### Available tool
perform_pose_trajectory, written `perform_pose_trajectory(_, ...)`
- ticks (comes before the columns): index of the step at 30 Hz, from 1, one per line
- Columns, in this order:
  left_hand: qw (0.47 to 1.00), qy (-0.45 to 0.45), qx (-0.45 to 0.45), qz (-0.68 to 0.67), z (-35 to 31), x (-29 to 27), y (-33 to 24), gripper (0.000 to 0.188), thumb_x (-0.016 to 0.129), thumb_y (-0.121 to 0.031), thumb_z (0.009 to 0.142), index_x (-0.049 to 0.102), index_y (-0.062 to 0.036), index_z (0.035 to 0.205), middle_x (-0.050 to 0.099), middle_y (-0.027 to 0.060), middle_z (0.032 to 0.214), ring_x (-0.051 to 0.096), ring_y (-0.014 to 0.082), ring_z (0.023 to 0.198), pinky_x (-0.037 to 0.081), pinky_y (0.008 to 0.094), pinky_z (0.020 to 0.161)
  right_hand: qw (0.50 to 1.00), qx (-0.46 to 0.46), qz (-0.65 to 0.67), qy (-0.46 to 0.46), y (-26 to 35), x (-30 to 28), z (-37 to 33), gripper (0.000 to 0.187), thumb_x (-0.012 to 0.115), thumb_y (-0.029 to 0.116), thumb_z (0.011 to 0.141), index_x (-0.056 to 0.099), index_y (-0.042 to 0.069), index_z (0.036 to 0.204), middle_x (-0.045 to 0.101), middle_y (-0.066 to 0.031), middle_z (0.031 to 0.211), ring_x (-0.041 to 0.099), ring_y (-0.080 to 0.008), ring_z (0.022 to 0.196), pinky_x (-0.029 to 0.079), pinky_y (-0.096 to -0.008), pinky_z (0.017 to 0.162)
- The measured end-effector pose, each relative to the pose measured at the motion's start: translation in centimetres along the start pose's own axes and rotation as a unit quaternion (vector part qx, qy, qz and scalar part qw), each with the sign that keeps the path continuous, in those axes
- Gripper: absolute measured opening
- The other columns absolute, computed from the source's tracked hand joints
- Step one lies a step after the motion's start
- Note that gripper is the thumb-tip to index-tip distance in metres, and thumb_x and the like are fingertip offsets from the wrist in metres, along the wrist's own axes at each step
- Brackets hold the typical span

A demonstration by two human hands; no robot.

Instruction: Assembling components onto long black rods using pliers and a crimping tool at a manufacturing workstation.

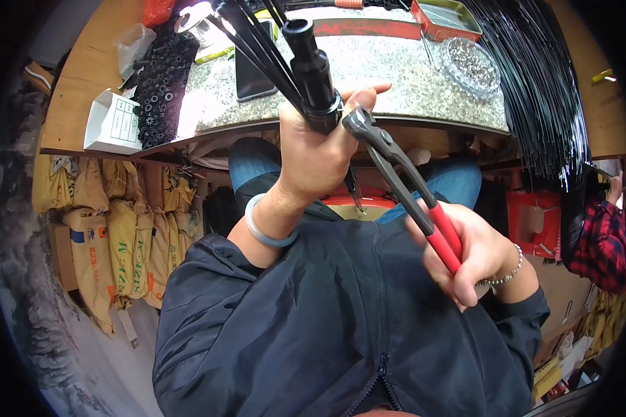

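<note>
Gripping a black tube [305,59] near its collar, the left hand [316,156] holds it upright in front of the body, just over the near edge of a speckled worktop [396,80]. Its fingers are closed around the lower part, together with thin black rods [254,45] that fan up and to the left. The right hand [473,247] has its fingers wrapped around the red grips of black pliers [396,184], whose head is close beside the collar; whether the jaws bite on anything cannot be told. The tube looks stiff, smooth and probably a little slippery, so the collar seems the surest hold. The rods look light and springy, likely easy to bend. The pliers seem solid and fairly heavy, best held by the red grips.
</note>
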State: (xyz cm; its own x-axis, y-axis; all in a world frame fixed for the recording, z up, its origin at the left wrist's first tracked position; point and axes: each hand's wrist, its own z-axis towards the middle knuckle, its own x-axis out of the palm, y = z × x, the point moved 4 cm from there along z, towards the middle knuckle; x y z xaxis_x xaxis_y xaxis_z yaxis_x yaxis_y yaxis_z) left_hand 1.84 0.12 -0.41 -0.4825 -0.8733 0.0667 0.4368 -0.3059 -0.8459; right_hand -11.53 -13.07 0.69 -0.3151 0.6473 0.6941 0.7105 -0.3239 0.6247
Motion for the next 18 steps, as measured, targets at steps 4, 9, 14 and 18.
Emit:
perform_pose_trajectory(4, 0.996, -0.019, -0.086, 0.034, 0.1, 0.2, -0.4, 0.022, 0.054, -0.013, 0.091, 0.063, 0.0067, 0.096, 0.046, -0.0052, 0.056, 0.037, -0.0002, 0.049, 0.03, 0.0172, 0.045, 0.802, -0.191, -0.503, -0.259, 0.2, -1.2, 0.1, 0.064, 0.067, 0.002, 0.075, 0.029, 0.002, 0.127, 0.054, -0.0088, 0.081, 0.056, -0.019, 0.066, 0.045, -0.0316, 0.057)
perform_pose_trajectory(9, 0.997, 0.007, -0.077, 0.015, -0.6, -0.2, 0.8, 0.025, 0.053, -0.013, 0.091, 0.061, 0.0084, 0.1, 0.046, -0.0053, 0.056, 0.037, -0.0001, 0.048, 0.027, 0.0168, 0.044, 0.849, -0.192, -0.441, -0.218, 0.8, -1.7, -0.7, 0.045, 0.056, -0.01, 0.067, 0.045, -0.008, 0.111, 0.057, -0.0136, 0.069, 0.059, -0.0253, 0.054, 0.047, -0.0316, 0.049)
perform_pose_trajectory(14, 0.995, 0.019, -0.084, 0.056, -0.4, 0.4, 0.2, 0.025, 0.054, -0.014, 0.091, 0.061, 0.0073, 0.103, 0.045, -0.0069, 0.054, 0.036, -0.0006, 0.048, 0.025, 0.0182, 0.043, 0.959, -0.028, -0.228, -0.169, -0.2, -1.5, -0.1, 0.058, 0.07, -0.001, 0.064, 0.041, -0.002, 0.114, 0.059, -0.009, 0.079, 0.059, -0.0149, 0.057, 0.047, -0.026, 0.049)
perform_pose_trajectory(18, 0.992, 0.021, -0.126, 0.017, -0.9, 0.2, 0.6, 0.024, 0.054, -0.012, 0.091, 0.062, 0.006, 0.103, 0.042, -0.0075, 0.054, 0.034, -0.0006, 0.046, 0.022, 0.0186, 0.042, 0.804, -0.223, -0.484, -0.262, 0.3, -1.9, -0.8, 0.051, 0.066, 0.002, 0.073, 0.041, -0.002, 0.117, 0.056, -0.008, 0.089, 0.058, -0.015, 0.074, 0.047, -0.0305, 0.059)
